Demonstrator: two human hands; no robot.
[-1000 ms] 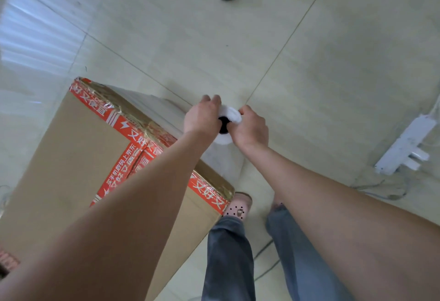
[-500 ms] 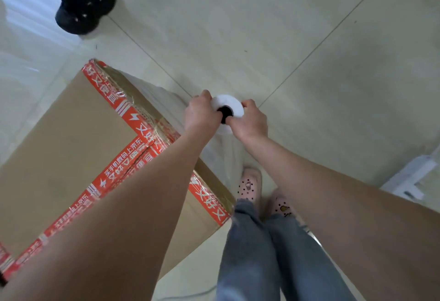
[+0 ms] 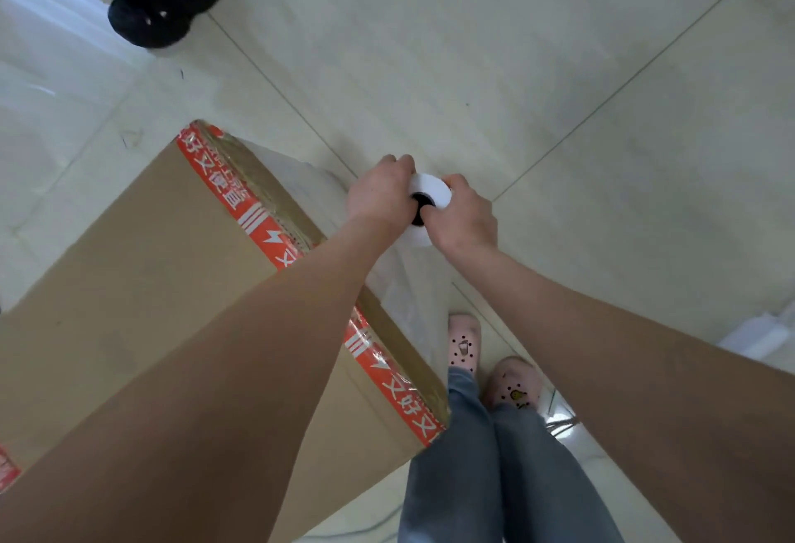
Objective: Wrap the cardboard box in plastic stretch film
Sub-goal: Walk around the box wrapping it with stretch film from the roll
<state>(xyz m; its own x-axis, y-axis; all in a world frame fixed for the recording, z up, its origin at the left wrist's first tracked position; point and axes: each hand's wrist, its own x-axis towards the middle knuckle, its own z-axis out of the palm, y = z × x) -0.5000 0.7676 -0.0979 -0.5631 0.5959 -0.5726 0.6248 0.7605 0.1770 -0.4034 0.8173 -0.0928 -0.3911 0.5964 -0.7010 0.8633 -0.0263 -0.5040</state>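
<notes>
A large cardboard box [image 3: 129, 284] with red printed tape along its edges stands on the floor at the left. Clear film [image 3: 408, 293] covers its right side and stretches up to a white stretch film roll [image 3: 430, 190] held upright, its dark core facing me. My left hand [image 3: 378, 194] grips the roll from the left and my right hand [image 3: 464, 215] grips it from the right, just beyond the box's right edge. The roll's lower part is hidden by my hands.
Another person's black shoe [image 3: 163, 0] stands on the tiled floor at the top left. My own feet in pink slippers [image 3: 464, 344] are close to the box's near right corner. A white power strip [image 3: 765, 336] and cables lie at the right edge.
The view has swung around the box; the box now lies more to the left and lower, and the other person's shoe has come into view at top left. Both hands keep hold of the roll.
</notes>
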